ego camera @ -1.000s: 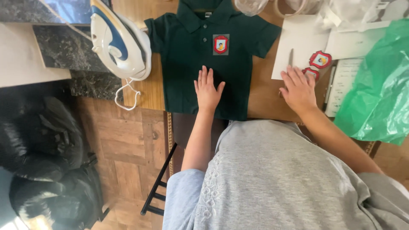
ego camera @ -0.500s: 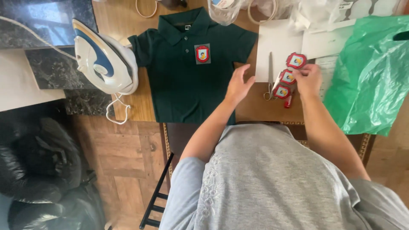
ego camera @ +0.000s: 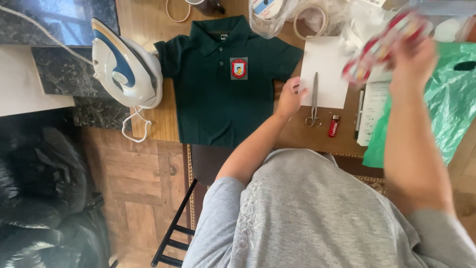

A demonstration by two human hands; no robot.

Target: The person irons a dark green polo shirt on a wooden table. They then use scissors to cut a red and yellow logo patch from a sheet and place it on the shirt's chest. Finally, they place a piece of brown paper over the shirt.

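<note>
While the right hand [ego camera: 414, 62] is lifting well above the counter [ego camera: 163, 114], motion blur is smearing what it is carrying, so the red and white patches [ego camera: 382, 44] are showing only as a streaked bunch whose count and design cannot be made out. Its grip is closing around one end of that bunch, though the fingers themselves are too blurred to separate. At the top edge, a clear plastic bag [ego camera: 270, 15], a roll of tape [ego camera: 310, 20] and a dark jar are being cut off by the frame, and the person's grey top is hiding the near edge of the counter.

The left hand [ego camera: 290, 97] is resting loosely curled, its grip holding nothing, with the fingertips touching the right hem side of the dark green polo shirt [ego camera: 218, 94]. That shirt is lying flat and face up on the counter, collar away from the person, with a small red crest patch [ego camera: 238, 68] sitting on a grey square at the chest. A white and blue iron [ego camera: 124, 64] is standing just left of the shirt. Right of the left hand, scissors [ego camera: 314, 99] are lying partly on a white sheet of paper [ego camera: 329, 69], a red lighter [ego camera: 334, 126] beside them, and a green plastic bag [ego camera: 441, 104] is spreading farther right
</note>
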